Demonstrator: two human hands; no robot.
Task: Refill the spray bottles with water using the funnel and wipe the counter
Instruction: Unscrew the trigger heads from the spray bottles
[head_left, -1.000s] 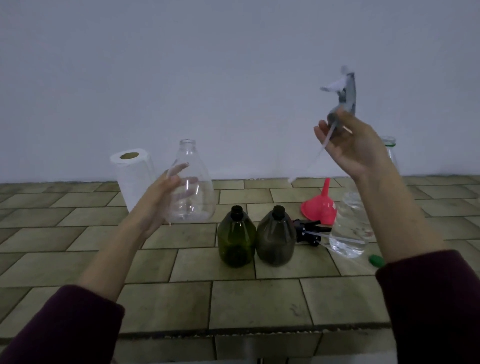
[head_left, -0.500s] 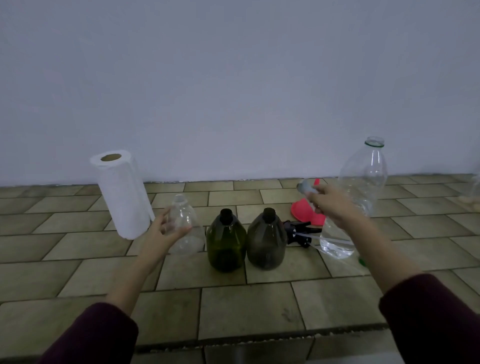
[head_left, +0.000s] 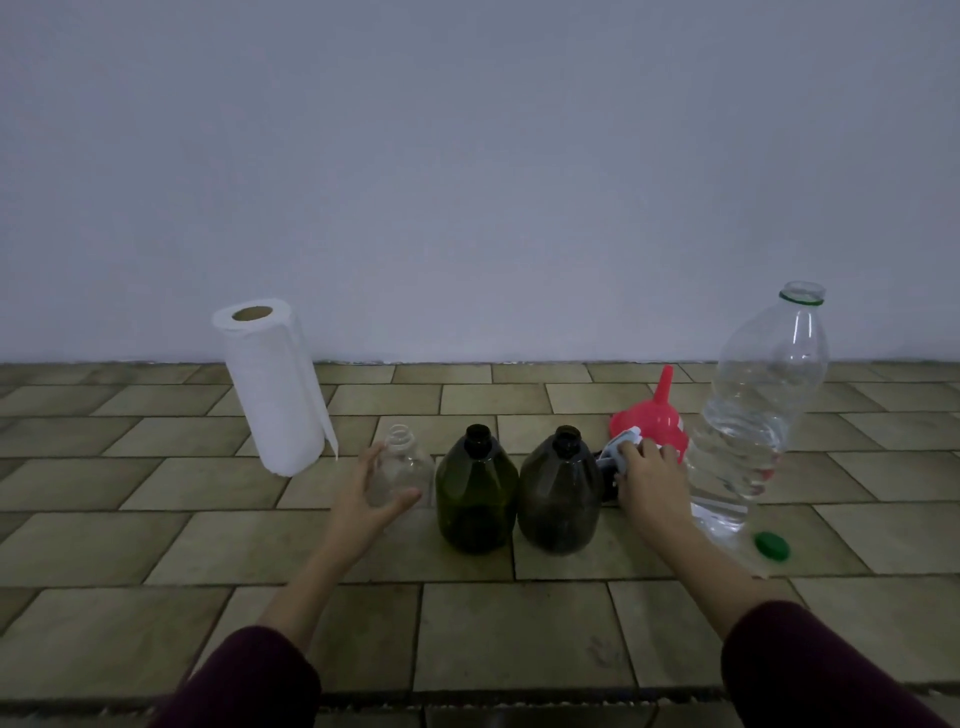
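Two hands work at either end of a row of three uncapped bottles. The left hand (head_left: 370, 500) has its fingers (head_left: 372, 460) spread loosely around the small clear bottle (head_left: 404, 467), which stands on the counter (head_left: 519, 634); whether they touch it I cannot tell, and they do not clamp it. The right hand (head_left: 653, 480) curls its fingers (head_left: 642, 451) over a grey-white spray head (head_left: 619, 446), low, just behind the right-hand dark bottle (head_left: 560, 493), likely parking it out of the way so the necks stay open for filling. The green bottle (head_left: 475, 493) stands touching that dark one. The red funnel (head_left: 655, 420) rests mouth down just beyond the right hand, beside the large water bottle (head_left: 753, 415), whose green cap (head_left: 772, 546) lies near its base. The paper towel roll (head_left: 272, 389) stands well to the left. Open tile lies in front of the row up to the counter's near edge, giving room to pour.
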